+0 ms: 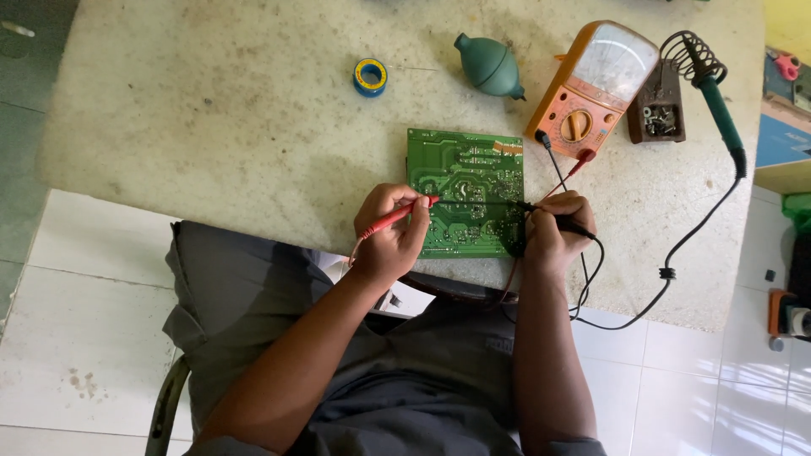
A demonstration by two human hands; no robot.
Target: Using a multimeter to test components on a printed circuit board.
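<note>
You held the red probe in your left hand and the black probe in your right hand, each grip closed around it, tips touching the green circuit board on the surface, apparently mid-test, the analog multimeter near, needing steady contact.

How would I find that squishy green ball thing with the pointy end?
Start at the big orange meter at the table's far edge. Just left of it lies the dark green rubber bulb. It is smooth and round, unlike the blue-and-yellow tape roll further left.
</note>
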